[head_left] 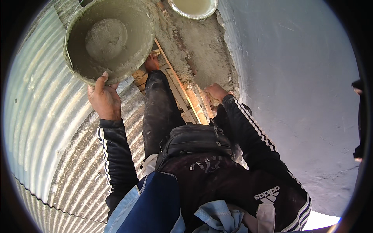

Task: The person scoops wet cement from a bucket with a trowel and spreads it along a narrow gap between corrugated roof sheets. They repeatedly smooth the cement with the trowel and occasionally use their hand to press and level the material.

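A wide, cement-coated bucket (134, 64) tilts toward me at the upper left, with a lump of wet grey mortar (107, 39) in its bottom. My left hand (105, 100) grips its near rim, thumb over the edge and fingers underneath. Lower and to the right, my right hand (217, 92) is closed at the near end of a mortar-covered ledge (210, 50), beside the wall. What its fingers hold, if anything, is hidden.
A white-rimmed bucket of murky liquid (194, 7) stands on the ledge's far part. Corrugated roofing sheets (50, 112) spread out on the left. A smooth grey wall (299, 97) rises on the right. Wooden planks (176, 91) lie below, near my bare foot (152, 63).
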Demonstrator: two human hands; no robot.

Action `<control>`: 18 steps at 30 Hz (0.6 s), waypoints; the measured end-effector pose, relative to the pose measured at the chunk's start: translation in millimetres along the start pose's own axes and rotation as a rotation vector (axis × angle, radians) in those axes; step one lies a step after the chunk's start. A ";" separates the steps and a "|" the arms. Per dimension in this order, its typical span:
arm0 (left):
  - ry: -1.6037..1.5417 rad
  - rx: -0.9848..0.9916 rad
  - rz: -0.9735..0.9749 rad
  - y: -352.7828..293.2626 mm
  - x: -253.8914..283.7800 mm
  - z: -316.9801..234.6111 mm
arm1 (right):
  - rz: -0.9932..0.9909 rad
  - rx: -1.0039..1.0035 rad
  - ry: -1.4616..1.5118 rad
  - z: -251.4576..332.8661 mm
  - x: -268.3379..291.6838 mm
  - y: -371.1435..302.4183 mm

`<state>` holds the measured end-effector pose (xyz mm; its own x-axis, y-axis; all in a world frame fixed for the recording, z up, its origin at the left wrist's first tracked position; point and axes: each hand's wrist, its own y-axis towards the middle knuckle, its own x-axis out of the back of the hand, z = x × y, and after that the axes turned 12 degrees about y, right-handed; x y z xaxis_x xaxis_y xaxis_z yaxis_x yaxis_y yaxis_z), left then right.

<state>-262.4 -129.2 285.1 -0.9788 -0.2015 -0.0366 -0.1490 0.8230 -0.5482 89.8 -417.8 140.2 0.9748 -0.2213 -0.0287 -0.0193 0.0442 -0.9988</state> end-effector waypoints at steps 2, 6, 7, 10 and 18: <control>-0.003 0.005 0.008 1.5 0.4 2.9 | 0.071 -0.123 0.283 -10.3 4.1 13.2; 0.006 0.012 -0.004 2.3 4.9 4.6 | 0.012 -0.251 0.581 -12.6 -22.1 51.3; -0.003 -0.013 0.015 2.0 6.5 4.4 | -0.026 -0.263 0.677 -3.9 -30.7 57.7; 0.043 0.012 -0.053 1.7 10.3 2.9 | 0.013 -0.208 0.663 45.6 -47.4 57.9; 0.027 0.010 -0.056 3.7 10.6 -10.7 | 0.158 0.049 0.378 167.1 -81.6 27.6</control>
<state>-274.8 -122.6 291.6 -0.9725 -0.2321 0.0169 -0.2020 0.8057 -0.5568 46.9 -235.7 121.4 0.8101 -0.5502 -0.2025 -0.1422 0.1507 -0.9783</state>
